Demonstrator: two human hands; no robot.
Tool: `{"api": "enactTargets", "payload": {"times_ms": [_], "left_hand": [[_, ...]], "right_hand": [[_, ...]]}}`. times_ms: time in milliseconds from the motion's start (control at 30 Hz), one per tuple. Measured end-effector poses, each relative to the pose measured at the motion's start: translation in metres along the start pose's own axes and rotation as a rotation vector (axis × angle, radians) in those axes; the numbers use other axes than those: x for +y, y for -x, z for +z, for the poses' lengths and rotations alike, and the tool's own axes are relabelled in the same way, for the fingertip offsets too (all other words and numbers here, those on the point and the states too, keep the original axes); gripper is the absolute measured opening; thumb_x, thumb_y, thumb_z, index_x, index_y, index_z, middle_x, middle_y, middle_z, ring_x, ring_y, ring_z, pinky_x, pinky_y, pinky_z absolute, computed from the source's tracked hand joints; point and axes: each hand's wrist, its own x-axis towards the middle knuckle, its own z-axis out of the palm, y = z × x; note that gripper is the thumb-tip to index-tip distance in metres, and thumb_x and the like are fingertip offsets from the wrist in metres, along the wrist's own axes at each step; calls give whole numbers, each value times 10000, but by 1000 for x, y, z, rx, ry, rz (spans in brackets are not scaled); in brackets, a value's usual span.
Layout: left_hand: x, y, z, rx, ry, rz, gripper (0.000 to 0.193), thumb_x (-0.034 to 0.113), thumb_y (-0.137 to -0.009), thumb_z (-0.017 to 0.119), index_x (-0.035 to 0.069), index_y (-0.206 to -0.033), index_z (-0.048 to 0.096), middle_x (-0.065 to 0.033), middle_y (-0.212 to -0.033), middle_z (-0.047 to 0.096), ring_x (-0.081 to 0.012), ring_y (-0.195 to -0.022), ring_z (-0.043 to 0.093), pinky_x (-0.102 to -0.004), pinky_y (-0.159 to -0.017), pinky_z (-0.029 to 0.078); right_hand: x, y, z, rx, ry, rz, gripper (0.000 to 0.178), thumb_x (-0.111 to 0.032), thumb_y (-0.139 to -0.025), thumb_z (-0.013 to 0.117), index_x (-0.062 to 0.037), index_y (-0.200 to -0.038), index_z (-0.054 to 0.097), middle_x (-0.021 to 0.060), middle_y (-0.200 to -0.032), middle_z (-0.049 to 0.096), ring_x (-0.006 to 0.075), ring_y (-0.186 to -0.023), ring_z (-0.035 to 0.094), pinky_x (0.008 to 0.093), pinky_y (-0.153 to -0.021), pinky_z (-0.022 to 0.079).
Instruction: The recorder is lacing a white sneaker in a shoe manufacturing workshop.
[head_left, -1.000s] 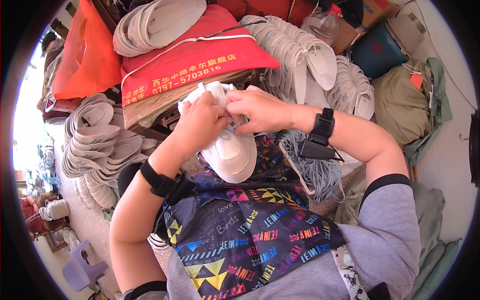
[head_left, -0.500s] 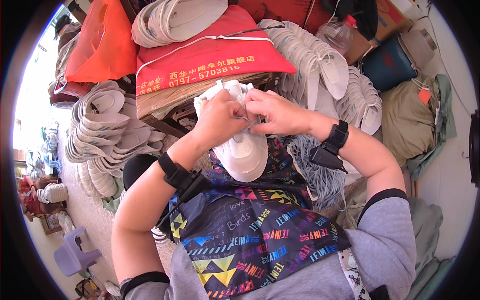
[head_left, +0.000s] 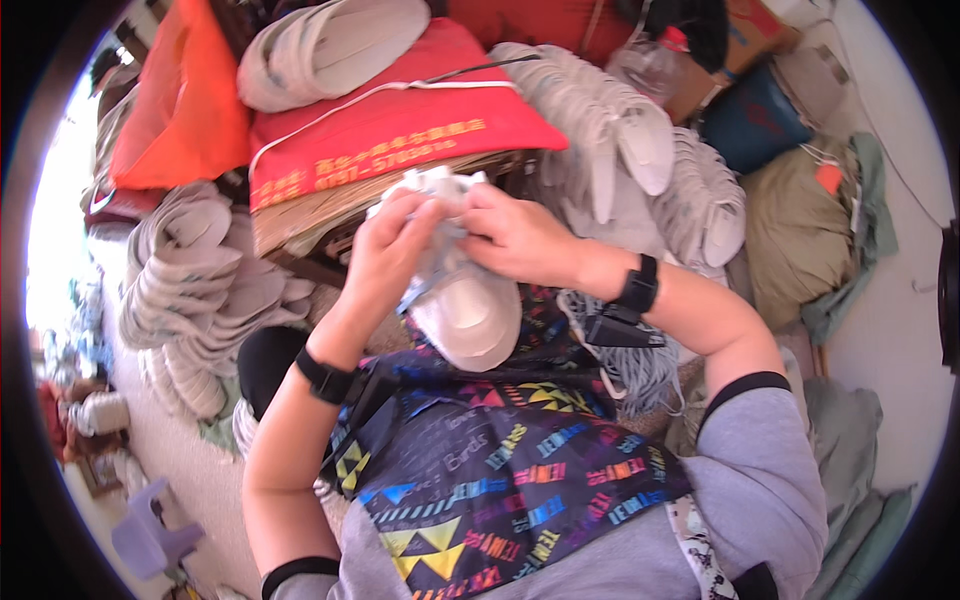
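A white shoe upper (head_left: pixel 466 322) lies in front of me with its toe toward my body, propped against the edge of the wooden stand. My left hand (head_left: pixel 393 240) is closed over the left side of its opening, fingers pinched on a grey-blue shoelace (head_left: pixel 424 287). Across from it, my right hand (head_left: pixel 520 235) is also closed, thumb and fingertips pinching the lace at the eyelets. The fingertips nearly meet, and motion blurs the lace between them. A patterned dark apron (head_left: pixel 520 470) covers my lap below the shoe.
A red bag (head_left: pixel 400 125) covers the wooden stand (head_left: pixel 290 230), with white uppers (head_left: pixel 335 45) on top. More stacked uppers stand at left (head_left: pixel 185 260) and right (head_left: pixel 600 120). Grey-blue laces (head_left: pixel 640 375) hang by my right wrist. A purple stool (head_left: pixel 155 530) stands lower left.
The whole view has shifted slightly. My hands have moved a little up toward the shoe's opening, and a loop of lace now shows across the shoe below my left hand.
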Motion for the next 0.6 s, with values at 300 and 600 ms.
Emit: {"api": "enactTargets", "payload": {"times_ms": [300,600], "left_hand": [[11,7,13,336,-278,405,248,37,-883,639,18,-1130,621,-69,-1058,547,-138,-812,528,-262,-786,444],[43,8,58,27,9,235,228,55,-889,664,-17,-1097,607,-81,-1066,610,-153,-951,602,-285,-860,489]], "right_hand": [[12,-42,-23,140,-703,289,129,-178,-928,633,-51,-913,655,-11,-779,598,41,-591,538,215,-531,452],[58,-114,-21,716,-208,181,202,-212,-889,665,-11,-879,650,72,-780,628,170,-683,596,323,-666,499]]}}
